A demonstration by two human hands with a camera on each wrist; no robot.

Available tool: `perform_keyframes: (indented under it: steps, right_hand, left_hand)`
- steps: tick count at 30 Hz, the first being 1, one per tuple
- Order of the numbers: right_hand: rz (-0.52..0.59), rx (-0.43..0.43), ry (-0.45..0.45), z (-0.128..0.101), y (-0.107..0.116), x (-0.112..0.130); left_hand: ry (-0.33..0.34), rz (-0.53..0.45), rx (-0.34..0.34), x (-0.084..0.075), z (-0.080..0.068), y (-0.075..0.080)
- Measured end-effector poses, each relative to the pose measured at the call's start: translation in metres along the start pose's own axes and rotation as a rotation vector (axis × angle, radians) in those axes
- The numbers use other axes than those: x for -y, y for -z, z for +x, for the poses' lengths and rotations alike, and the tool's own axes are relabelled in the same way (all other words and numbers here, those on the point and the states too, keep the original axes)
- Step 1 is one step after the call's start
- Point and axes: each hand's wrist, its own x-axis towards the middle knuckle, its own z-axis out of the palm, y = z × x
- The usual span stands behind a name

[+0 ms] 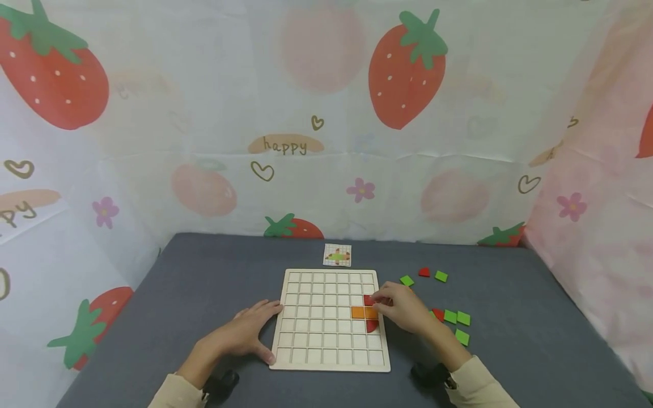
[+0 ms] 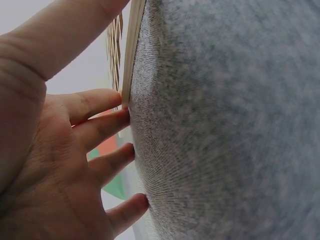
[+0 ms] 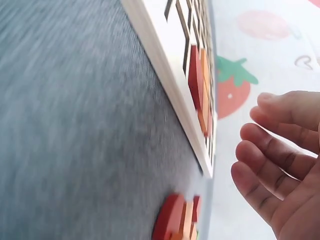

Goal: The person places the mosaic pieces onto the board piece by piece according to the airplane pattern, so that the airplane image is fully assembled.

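Observation:
A pale wooden grid board (image 1: 326, 342) lies on the dark cloth. My left hand (image 1: 245, 330) rests at its left edge, fingers spread on the cloth and thumb by the near left corner. At the board's right side, two orange squares (image 1: 358, 313) sit side by side in the grid. A red piece (image 1: 368, 300) lies beyond them and a red rounded piece (image 1: 372, 326) on the near side. Over that right edge hovers my right hand (image 1: 405, 309), by the farther red piece. The right wrist view shows its fingers (image 3: 256, 182) loosely bent, with nothing visible between them.
A small picture card (image 1: 337, 255) lies beyond the board. Right of the board are scattered green squares (image 1: 450, 317) and red pieces (image 1: 424, 272), some partly behind my right hand. A strawberry-print curtain (image 1: 326, 113) hangs behind the table.

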Motion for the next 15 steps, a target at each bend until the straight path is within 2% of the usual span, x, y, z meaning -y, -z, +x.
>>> perform_keyframes:
  steps: [15]
  right_hand:
    - [-0.085, -0.033, -0.033, -0.027, 0.022, -0.021]
  left_hand:
    - [-0.028, -0.014, -0.007, -0.002, -0.003, 0.001]
